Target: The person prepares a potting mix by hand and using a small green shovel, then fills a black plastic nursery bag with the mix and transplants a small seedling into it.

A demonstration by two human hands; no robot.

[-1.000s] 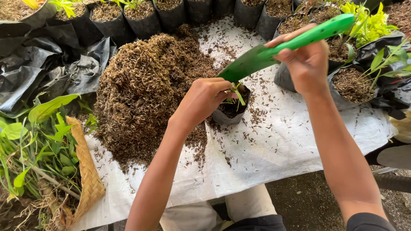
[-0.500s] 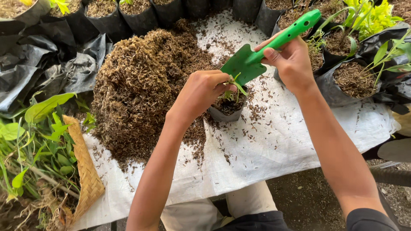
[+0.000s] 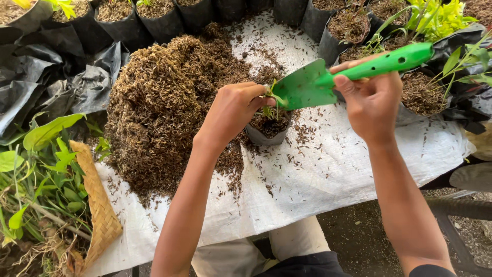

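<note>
Mid-potting: left hand [image 3: 233, 110] pinches the seedling [image 3: 270, 102] upright in the small black bag [image 3: 267, 131], right hand [image 3: 371, 100] grips the green trowel [image 3: 328, 79] just above; likely more husk mix [image 3: 169, 102] needed.

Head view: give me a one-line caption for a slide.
Left hand steadies a seedling in a small black bag pot while the right hand holds a green trowel over it.

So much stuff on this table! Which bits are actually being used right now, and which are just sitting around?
In use:
- left hand steadying the seedling
- small black grow bag
- right hand gripping the green trowel
- pile of brown husk mix

Lying about:
- filled bags at the back
- empty black bags
- woven basket
- loose plants
</note>
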